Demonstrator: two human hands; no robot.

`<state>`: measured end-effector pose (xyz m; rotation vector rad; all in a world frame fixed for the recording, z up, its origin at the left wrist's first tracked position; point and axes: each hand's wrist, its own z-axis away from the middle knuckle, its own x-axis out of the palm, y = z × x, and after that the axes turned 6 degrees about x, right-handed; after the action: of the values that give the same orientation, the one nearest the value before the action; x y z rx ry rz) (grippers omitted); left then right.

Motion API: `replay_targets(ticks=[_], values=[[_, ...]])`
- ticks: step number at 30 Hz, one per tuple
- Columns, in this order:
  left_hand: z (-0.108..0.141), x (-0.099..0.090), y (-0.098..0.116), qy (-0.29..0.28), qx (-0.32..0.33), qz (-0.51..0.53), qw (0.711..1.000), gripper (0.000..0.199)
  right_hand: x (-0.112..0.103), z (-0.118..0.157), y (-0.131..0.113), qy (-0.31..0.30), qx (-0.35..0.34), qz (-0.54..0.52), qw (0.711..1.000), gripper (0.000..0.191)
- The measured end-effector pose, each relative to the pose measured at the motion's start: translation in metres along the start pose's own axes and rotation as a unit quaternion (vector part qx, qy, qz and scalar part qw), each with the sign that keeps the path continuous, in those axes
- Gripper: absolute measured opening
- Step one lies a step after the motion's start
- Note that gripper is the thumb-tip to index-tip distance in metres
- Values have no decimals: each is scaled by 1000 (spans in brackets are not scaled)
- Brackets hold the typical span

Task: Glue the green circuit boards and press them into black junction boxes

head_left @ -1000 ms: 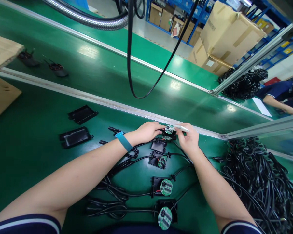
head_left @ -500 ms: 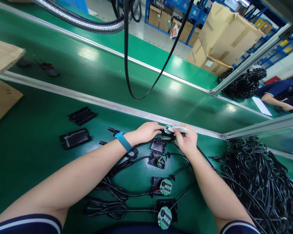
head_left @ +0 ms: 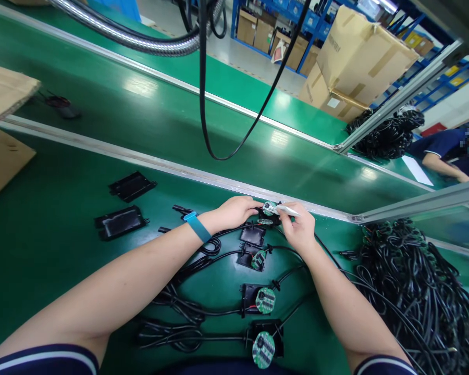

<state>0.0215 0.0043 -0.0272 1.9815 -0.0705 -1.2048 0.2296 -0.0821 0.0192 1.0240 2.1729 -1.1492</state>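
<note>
My left hand (head_left: pixel 237 211), wearing a blue wristband (head_left: pixel 197 227), pinches the left edge of a small round green circuit board (head_left: pixel 269 208) near the metal rail. My right hand (head_left: pixel 299 227) is closed on a slim white tapered tool (head_left: pixel 288 210), its tip at the board's surface; its exact kind is unclear. Beneath the board, a black case is partly hidden. Nearer me stand black open cases in a column, with a tilted circuit board (head_left: pixel 258 259), another board (head_left: pixel 265 300) and a third board (head_left: pixel 263 350) on them, black cables running out both sides.
Two black covers (head_left: pixel 133 186) lie at left, beside a cardboard box (head_left: pixel 8 161). A big heap of black cables (head_left: pixel 414 297) fills the right side. A black cable loop (head_left: pixel 219 156) hangs overhead. Beyond the rail (head_left: pixel 172 167) runs a green belt; a co-worker's arm (head_left: pixel 441 164) shows far right.
The white tool has tilted slightly in my right hand, its tip still at the board. My left hand stays put. A dark round item on the belt has shifted left; the co-worker's arm has moved.
</note>
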Motion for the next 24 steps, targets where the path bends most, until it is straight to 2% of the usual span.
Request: replay_targets(ticks=[7, 17, 21, 24], values=[[1, -2, 2, -4, 7, -13, 1000, 36, -1, -2, -9, 42, 10, -27, 999, 13], [0, 0, 1, 1, 14, -16, 1000, 34, 19, -14, -14, -10, -7, -41, 999, 16], [0, 0, 0, -2, 11, -15, 1000, 35, 18, -13, -12, -22, -3, -35, 999, 16], [-2, -1, -1, -3, 8, 1, 1000, 35, 11, -11, -11, -2, 14, -27, 1000, 15]])
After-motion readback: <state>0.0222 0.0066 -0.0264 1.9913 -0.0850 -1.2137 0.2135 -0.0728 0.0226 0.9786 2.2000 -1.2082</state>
